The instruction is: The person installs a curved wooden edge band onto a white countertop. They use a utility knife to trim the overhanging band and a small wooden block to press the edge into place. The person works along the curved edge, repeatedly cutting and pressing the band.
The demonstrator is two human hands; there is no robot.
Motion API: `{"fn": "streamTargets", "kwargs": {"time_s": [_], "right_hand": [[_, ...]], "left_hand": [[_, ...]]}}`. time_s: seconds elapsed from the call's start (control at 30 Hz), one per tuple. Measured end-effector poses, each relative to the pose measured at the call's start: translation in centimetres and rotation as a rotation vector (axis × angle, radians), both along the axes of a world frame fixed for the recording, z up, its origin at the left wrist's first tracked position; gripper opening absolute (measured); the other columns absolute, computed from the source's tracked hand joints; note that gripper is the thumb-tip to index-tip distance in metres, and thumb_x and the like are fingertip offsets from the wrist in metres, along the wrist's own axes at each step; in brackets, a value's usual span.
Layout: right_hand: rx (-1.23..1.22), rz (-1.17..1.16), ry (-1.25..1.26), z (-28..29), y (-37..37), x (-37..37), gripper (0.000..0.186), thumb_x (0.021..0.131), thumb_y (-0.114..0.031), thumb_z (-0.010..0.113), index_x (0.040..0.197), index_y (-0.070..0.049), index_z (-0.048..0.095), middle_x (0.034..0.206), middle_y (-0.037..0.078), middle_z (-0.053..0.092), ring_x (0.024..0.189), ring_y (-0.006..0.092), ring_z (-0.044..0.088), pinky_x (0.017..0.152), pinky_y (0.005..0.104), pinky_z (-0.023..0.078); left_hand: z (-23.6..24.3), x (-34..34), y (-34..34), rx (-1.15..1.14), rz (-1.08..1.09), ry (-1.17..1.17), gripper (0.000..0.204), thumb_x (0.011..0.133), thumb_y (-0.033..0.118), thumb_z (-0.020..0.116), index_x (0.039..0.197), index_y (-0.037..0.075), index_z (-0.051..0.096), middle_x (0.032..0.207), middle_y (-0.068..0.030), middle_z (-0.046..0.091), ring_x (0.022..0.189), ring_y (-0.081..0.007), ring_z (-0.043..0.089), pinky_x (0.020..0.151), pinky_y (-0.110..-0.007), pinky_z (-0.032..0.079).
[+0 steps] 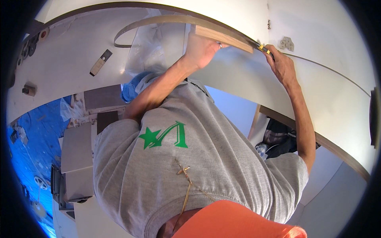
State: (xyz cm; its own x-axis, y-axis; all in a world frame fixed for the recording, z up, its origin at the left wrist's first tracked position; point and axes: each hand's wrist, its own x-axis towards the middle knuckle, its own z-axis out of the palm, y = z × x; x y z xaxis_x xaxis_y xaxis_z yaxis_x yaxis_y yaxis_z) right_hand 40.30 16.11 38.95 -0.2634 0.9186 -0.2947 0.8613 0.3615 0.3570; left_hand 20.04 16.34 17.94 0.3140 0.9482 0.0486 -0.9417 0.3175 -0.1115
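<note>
My left hand (199, 50), a ring on one finger, is closed round a flat wooden block (222, 37). The block lies along the dark edge of a white panel at the top of the view. A thin brown edging strip (158, 20) runs beside that edge, and its loose end curls back at the left. To the right, my right hand (281, 65) grips a yellow and black utility knife (265, 48). Its tip is at the panel edge, just past the block's right end. Whether the blade touches the strip, I cannot tell.
A wood-and-black hand tool (101, 62) and a small dark block (29, 89) lie on the white surface. Rolls of tape (29, 47) sit far left. Clear plastic sheeting (147, 45) is beside my left arm. Blue tarp (33, 135) covers the floor. A metal hinge (286, 43) is at right.
</note>
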Motion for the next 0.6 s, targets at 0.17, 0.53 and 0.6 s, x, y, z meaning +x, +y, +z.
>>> {"fn": "streamTargets", "kwargs": {"time_s": [0.17, 0.53, 0.6], "right_hand": [[-0.044, -0.016, -0.061, 3.2, -0.6, -2.8, 0.017, 0.103, -0.028, 0.06, 0.114, -0.016, 0.058, 0.075, 0.011, 0.068, 0.065, 0.0327, 0.065, 0.059, 0.0446, 0.049], [0.059, 0.204, 0.155, 0.4, -0.6, -9.3, 0.019, 0.101, -0.027, 0.062, 0.115, -0.015, 0.061, 0.078, 0.007, 0.069, 0.061, 0.0268, 0.066, 0.053, 0.0391, 0.05], [0.071, 0.189, 0.136, 0.3, -0.3, -9.7, 0.019, 0.101, -0.028, 0.062, 0.115, -0.015, 0.061, 0.077, 0.006, 0.069, 0.06, 0.027, 0.066, 0.052, 0.0394, 0.049]], "left_hand": [[0.3, -0.5, 0.0, 0.017, 0.006, 0.032, 0.036, 0.106, 0.033, 0.048, 0.127, 0.006, 0.057, 0.122, -0.0102, 0.063, 0.114, -0.0281, 0.059, 0.09, -0.047, 0.049], [0.2, -0.5, -0.2, 0.062, 0.025, 0.157, 0.076, 0.101, 0.067, 0.033, 0.141, 0.005, 0.049, 0.143, -0.013, 0.053, 0.135, -0.032, 0.049, 0.112, -0.057, 0.038], [0.1, -0.4, -0.3, 0.043, 0.031, 0.134, 0.075, 0.1, 0.068, 0.033, 0.14, 0.006, 0.05, 0.142, -0.0125, 0.054, 0.134, -0.0313, 0.049, 0.111, -0.055, 0.039]]}}
